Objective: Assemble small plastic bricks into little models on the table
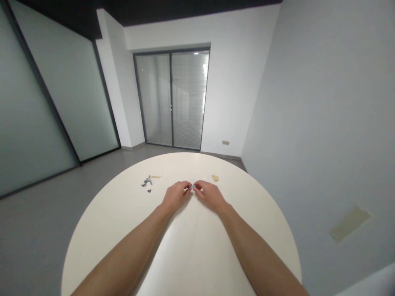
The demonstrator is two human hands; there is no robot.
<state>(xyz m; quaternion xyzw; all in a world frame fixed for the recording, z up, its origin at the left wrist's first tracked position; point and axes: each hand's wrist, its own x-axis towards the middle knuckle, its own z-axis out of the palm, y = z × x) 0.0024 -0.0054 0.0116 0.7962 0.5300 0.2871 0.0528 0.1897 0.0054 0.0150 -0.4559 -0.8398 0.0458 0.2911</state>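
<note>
Both hands meet over the middle of a round white table [197, 246]. My left hand [176, 196] is closed, its fingertips pinching one end of a small grey piece [193, 186]. From the other side, the thumb and fingers of my right hand [210, 195] grip the same piece. Most of it is hidden by the fingers, and it is too small to tell its kind. Dark red shows at the fingertips of both hands; I cannot make out what it is.
Left of my hands lies a loose group of small grey and bluish pieces [147, 181], with a dark piece [149, 190] nearer me. A thin yellowish strip [156, 176] lies behind them. Beyond my right hand is a yellow piece [215, 178]. A wall [324, 123] stands at right.
</note>
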